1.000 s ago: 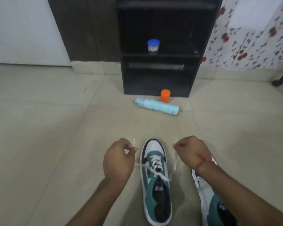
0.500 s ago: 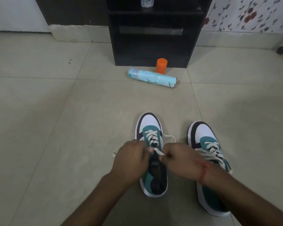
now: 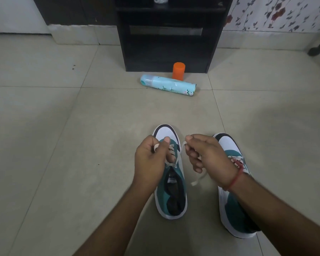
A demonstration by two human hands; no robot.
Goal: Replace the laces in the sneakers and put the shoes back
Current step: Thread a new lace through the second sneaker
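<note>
In the head view, two teal and white sneakers stood on the pale tiled floor [image 3: 44, 145] in the lower middle of the frame, toes pointing up toward the far wall. The left sneaker [image 3: 171, 191] sat at centre, the right sneaker [image 3: 235, 209] beside it, lower right, apart from it. The left hand [image 3: 150, 163] hovered over the left sneaker's toe and eyelets, its fingers curled and pinching a white lace [image 3: 169, 161] between thumb and forefinger. The right hand [image 3: 205, 154] was held just right of it, the two hands close but not touching, and it too was clamped on the lace, whose loose end trailed down below the hand to the floor between the shoes. A red thread [image 3: 235, 179] circled the right wrist, which partly hid the right sneaker's laces. Further up, in the upper middle, a light blue spray can [image 3: 167, 85] lay on its side on the tiles, and an orange cap [image 3: 178, 70] stood upright just behind it, at the foot of a black shelf unit [image 3: 166, 34]. At the upper right hung a flowered curtain [image 3: 284, 13]; at the upper left was a white wall [image 3: 13, 13].
</note>
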